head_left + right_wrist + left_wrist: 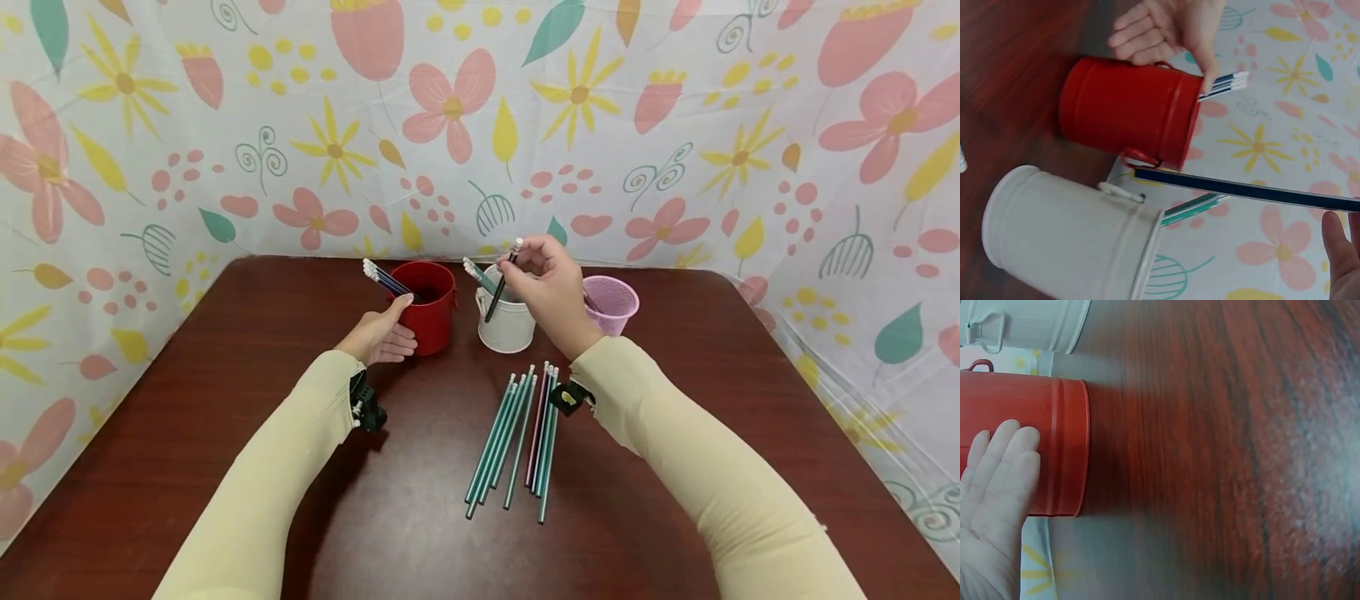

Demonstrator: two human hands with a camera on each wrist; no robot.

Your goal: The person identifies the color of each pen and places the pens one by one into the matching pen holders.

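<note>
My right hand (551, 287) pinches a dark pencil (501, 287) near its white eraser end, tip slanting down, in front of the white bucket (506, 327). In the right wrist view the same pencil (1241, 189) stretches past the mouths of both buckets. My left hand (382, 331) lies against the side of the red bucket (433, 325), fingers fairly straight and thumb up at the rim. Several dark blue pencils (384, 277) lean out of the red bucket. Green pencils (480, 275) with white ends lean in the white one.
Several green and dark pencils (517, 433) lie loose on the brown table (390, 500), in front of the white bucket. A pink mesh basket (617, 302) stands at the right, partly behind my right hand. Flowered cloth (450, 192) hangs behind the table.
</note>
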